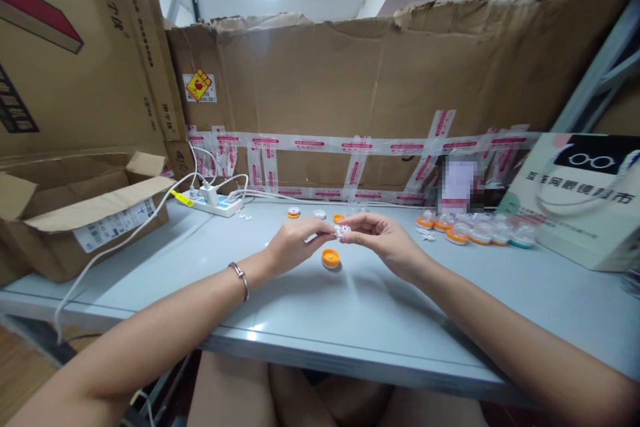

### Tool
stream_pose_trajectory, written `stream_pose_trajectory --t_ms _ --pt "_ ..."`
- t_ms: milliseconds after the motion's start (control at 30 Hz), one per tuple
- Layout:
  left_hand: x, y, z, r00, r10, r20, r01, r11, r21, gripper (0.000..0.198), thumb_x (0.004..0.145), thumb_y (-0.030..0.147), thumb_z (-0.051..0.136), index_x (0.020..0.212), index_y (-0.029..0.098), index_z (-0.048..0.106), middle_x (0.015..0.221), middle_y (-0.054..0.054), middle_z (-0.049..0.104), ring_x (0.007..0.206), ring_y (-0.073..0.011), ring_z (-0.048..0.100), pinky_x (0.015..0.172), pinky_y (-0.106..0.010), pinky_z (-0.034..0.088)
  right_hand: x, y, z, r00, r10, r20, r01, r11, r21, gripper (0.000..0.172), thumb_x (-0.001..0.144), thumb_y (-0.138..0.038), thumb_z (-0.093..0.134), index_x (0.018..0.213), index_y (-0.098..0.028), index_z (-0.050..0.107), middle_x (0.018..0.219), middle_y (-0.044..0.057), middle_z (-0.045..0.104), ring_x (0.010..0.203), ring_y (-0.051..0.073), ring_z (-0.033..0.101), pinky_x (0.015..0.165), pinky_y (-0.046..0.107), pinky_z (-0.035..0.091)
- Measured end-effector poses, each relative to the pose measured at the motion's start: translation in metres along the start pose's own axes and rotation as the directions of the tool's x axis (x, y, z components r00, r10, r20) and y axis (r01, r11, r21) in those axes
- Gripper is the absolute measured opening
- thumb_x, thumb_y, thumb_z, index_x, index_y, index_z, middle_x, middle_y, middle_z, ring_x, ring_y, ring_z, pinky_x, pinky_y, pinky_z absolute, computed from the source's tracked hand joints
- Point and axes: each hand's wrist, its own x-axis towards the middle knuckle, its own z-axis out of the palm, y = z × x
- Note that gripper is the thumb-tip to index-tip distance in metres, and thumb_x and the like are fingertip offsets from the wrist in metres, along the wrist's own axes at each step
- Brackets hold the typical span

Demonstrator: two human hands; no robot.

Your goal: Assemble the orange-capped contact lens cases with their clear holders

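Both my hands meet above the middle of the grey table (350, 320). My left hand (295, 243) and my right hand (383, 237) pinch a small white plastic piece (343, 231) between their fingertips. A metal bangle (241, 278) circles my left wrist. Just below the hands an orange round cap (331, 257) lies on the table. Two more orange caps (294, 213) and a white one (319, 214) sit a little further back.
A row of several orange, white and teal caps (475, 232) lies at the right. A white paper bag (580, 200) stands far right. A power strip (213, 203) with cables lies back left, beside an open cardboard box (75, 213). A taped cardboard wall (375, 100) closes the back.
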Motion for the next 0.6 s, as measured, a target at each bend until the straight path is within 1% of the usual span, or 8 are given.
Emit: stream_pose_trajectory --t_ms 167,267,400,533,600 --pt "0.0009 0.0014 -0.0011 0.997 -0.042 -0.058 0.042 0.999 -0.005 0.004 0.078 0.016 0.057 0.079 0.015 0.061 0.072 -0.001 0.068 0.063 -0.0096 0.063 0.062 -0.018 0.05 -0.0037 -0.0051 0.0001 0.999 -0.04 0.014 0.041 0.997 -0.062 0.026 0.06 -0.029 0.073 0.084 -0.021 0.066 0.086 0.002 0.071 0.083 0.019 0.065 0.082 0.038 0.049" --pt "0.0014 0.003 -0.0008 0.996 -0.048 -0.079 0.045 0.998 -0.034 0.003 0.077 0.016 0.059 0.078 0.015 0.06 0.071 -0.001 0.068 0.061 -0.0094 0.062 0.06 -0.018 0.049 -0.0063 -0.0057 -0.0002 0.993 -0.113 0.024 0.116 0.981 -0.156 0.027 0.061 -0.029 0.072 0.085 -0.02 0.066 0.087 0.003 0.071 0.08 0.019 0.066 0.079 0.037 0.051" --pt "0.0015 0.0043 -0.0005 0.994 -0.065 -0.088 0.059 0.996 -0.071 0.004 0.076 0.017 0.059 0.079 0.015 0.061 0.07 -0.001 0.068 0.061 -0.0091 0.062 0.058 -0.017 0.049 -0.0081 -0.0069 0.0 0.971 -0.238 0.036 0.237 0.918 -0.319 0.023 0.066 -0.03 0.068 0.086 -0.019 0.066 0.088 0.004 0.07 0.082 0.02 0.065 0.075 0.035 0.053" --pt "0.0014 0.0041 -0.0002 0.991 -0.109 -0.081 0.101 0.99 -0.094 0.004 0.076 0.018 0.06 0.077 0.016 0.062 0.069 -0.001 0.068 0.061 -0.0096 0.062 0.059 -0.019 0.05 -0.0093 -0.0083 0.0012 0.96 -0.278 0.036 0.267 0.869 -0.416 0.022 0.069 -0.032 0.065 0.086 -0.02 0.067 0.088 0.004 0.071 0.081 0.021 0.065 0.072 0.034 0.054" --pt "0.0017 0.0046 0.0001 0.986 -0.145 -0.082 0.133 0.982 -0.135 0.003 0.075 0.018 0.06 0.075 0.016 0.062 0.069 -0.001 0.068 0.061 -0.0099 0.062 0.06 -0.019 0.051 -0.0103 -0.0081 0.001 0.939 -0.341 0.036 0.314 0.811 -0.494 0.021 0.071 -0.032 0.063 0.088 -0.02 0.067 0.089 0.004 0.071 0.081 0.02 0.066 0.071 0.033 0.055"
